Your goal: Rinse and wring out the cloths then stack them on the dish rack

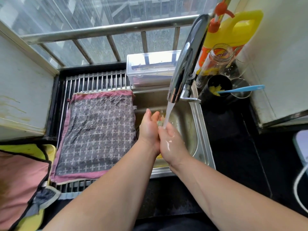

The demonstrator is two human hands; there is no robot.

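Head view: nearest us, at the left edge, we count one pink cloth with black trim [20,180] lying over a lime-yellow cloth [31,150], with one small grey-blue cloth [44,196] at its corner. Two bare forearms reach out to the stainless steel sink [197,130], set in a black stone counter [241,147]. There the left hand [149,129] and right hand [173,145] meet under one stream of water [168,114]. The left hand's fingers stand fairly straight, its palm against a pale green cloth [160,122] of which only slivers show between the hands. The right hand is wet, its back to us, and we cannot tell how its fingers lie. Just left of the sink, one grey cloth with white crosses and a pink border [100,130] lies flat on the steel-rod dish rack [93,80]. Farther on we see one curved chrome tap [186,64] and one clear plastic lidded box [150,69] behind the sink. To the right stand one yellow jug with an orange pump [233,30], one glass jar [220,55] and one black cup [218,87] holding a blue-handled brush [241,89]. Beyond, a steel railing [100,30] fronts the window.
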